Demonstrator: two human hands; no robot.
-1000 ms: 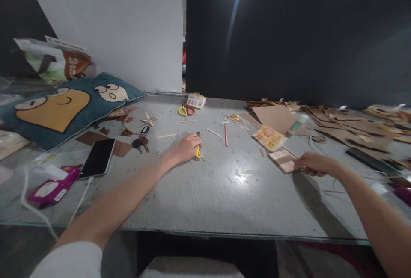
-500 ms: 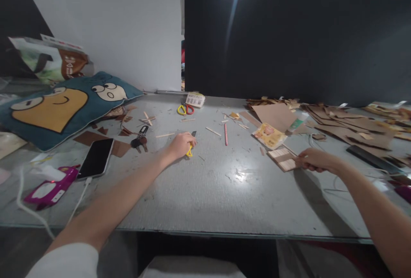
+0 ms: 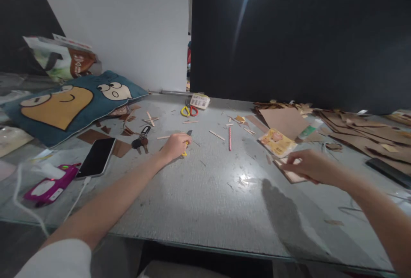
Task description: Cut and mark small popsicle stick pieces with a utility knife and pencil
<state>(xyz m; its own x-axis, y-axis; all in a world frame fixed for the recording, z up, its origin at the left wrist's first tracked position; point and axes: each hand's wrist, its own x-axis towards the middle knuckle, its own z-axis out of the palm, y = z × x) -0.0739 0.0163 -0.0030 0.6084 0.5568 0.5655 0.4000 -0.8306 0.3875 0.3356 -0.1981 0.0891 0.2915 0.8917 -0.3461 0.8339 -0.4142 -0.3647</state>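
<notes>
The yellow cutter (image 3: 184, 154), slim-bladed, is clasped in the left hand (image 3: 175, 146); its blade is best kept low. The flat, pale wooden panel (image 3: 293, 178), best handled by its straight edges, is partly covered on the grey tabletop (image 3: 205, 201) by the right hand (image 3: 310, 167); whether it is gripped cannot be told.

A grey tabletop (image 3: 205, 218) stretches across the middle and lower frame, its front edge near the bottom. A whitish panel (image 3: 128, 25) stands at upper left, a black panel (image 3: 305, 38) at upper right — a narrow gap (image 3: 189, 62) between them. A pale light streak (image 3: 244, 4) marks the black panel; bright glare (image 3: 245, 180) spots the tabletop right of centre.
</notes>
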